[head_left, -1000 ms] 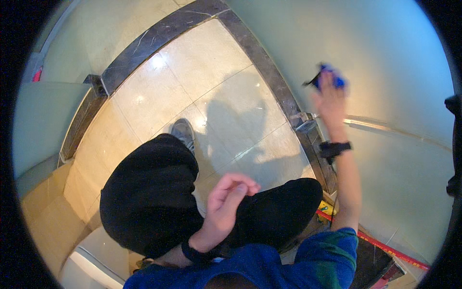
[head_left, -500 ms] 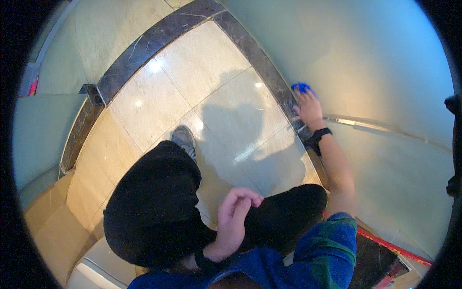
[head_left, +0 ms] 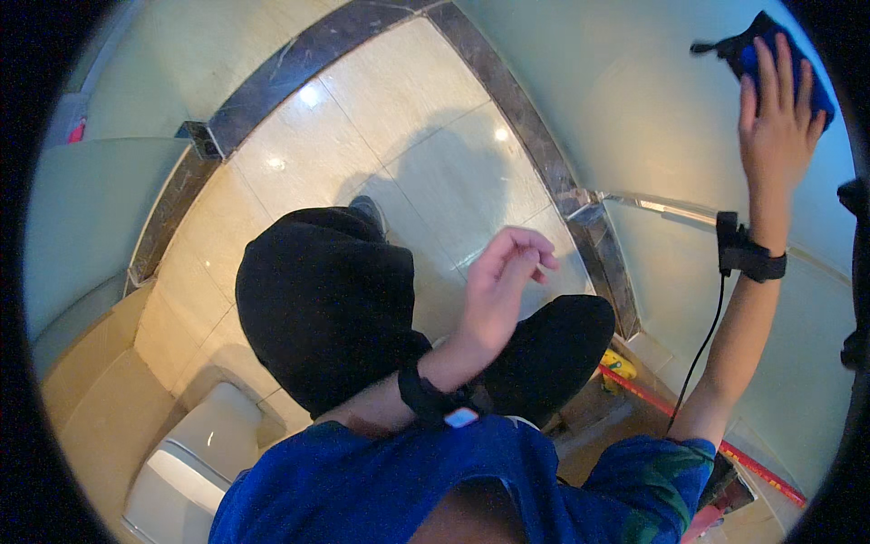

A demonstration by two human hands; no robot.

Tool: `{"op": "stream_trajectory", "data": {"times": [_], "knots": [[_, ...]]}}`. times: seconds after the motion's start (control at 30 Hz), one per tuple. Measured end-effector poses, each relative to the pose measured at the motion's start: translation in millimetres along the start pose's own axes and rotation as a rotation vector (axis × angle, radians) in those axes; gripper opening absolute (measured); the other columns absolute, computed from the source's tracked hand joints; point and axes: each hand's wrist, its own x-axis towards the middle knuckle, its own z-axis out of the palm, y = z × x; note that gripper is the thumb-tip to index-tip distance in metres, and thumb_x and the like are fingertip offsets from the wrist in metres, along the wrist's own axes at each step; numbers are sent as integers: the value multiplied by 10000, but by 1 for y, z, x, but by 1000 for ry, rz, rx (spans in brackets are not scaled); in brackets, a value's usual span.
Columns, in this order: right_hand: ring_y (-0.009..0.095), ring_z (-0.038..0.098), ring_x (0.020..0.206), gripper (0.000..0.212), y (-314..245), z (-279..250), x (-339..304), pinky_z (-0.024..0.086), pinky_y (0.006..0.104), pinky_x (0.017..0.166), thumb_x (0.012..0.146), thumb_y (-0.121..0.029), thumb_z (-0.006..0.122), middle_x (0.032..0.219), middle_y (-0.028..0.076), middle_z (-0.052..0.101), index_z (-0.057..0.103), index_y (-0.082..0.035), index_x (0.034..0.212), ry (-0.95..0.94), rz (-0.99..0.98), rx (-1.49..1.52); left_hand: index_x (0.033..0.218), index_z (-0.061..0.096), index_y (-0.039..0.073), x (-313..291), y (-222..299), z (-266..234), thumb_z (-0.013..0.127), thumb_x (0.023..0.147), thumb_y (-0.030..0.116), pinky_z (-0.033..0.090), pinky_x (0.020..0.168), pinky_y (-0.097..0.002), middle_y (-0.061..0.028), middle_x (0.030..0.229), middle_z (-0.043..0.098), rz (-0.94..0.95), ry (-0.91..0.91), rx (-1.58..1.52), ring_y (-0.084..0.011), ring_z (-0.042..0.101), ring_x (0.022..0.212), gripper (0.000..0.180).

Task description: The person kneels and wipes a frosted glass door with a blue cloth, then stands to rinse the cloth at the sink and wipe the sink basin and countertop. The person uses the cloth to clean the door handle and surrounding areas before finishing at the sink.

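My right hand (head_left: pixel 777 136) is raised at the upper right, its fingers spread over a dark blue cloth (head_left: pixel 745 56). It presses the cloth against a frosted glass panel (head_left: pixel 634 109). A dark loop-like end of the cloth sticks out to the left of the fingers. My left hand (head_left: pixel 498 290) hovers above my right knee (head_left: pixel 562 349), the fingers loosely curled in, with nothing visible in them. Both wrists wear black straps, and a thin cable (head_left: pixel 702 354) runs down from the right one.
Dark stone kerbs (head_left: pixel 507 113) border the pale tiled floor (head_left: pixel 390 100). A white toilet (head_left: pixel 213 431) stands at the lower left. A metal rail (head_left: pixel 671 208) crosses the glass. A red strip (head_left: pixel 752 470) and a yellow object (head_left: pixel 618 364) lie at the lower right.
My right hand has moved up and to the right across the glass with the cloth, from near the kerb. My left hand has risen and shifted right, still curled.
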Motion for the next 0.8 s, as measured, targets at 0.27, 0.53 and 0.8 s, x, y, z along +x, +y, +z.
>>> {"op": "stream_trajectory", "data": {"times": [0.27, 0.53, 0.8], "knots": [[153, 295, 1376, 548, -33, 36, -19, 181, 418, 1134, 796, -85, 513, 1483, -29, 353, 467, -149, 1338, -97, -133, 144, 907, 595, 18, 37, 68, 17, 503, 901, 198, 478, 705, -324, -90, 805, 633, 286, -491, 1067, -178, 612, 777, 202], [195, 367, 1319, 587, -212, 188, -181, 190, 388, 1150, 896, -142, 420, 1496, 52, 317, 266, -76, 1459, -808, -380, 188, 948, 608, 69, 201, 104, -98, 514, 896, 254, 493, 664, -321, -36, 814, 626, -244, -76, 1005, -154, 623, 738, 214], [245, 367, 1302, 585, -204, 184, -122, 197, 408, 1145, 877, -94, 426, 1488, 50, 333, 294, -62, 1446, -742, -357, 299, 946, 579, 101, 233, 18, -278, 468, 919, 248, 471, 708, -288, 0, 847, 576, -371, 276, 96, -150, 591, 806, 187]]}}
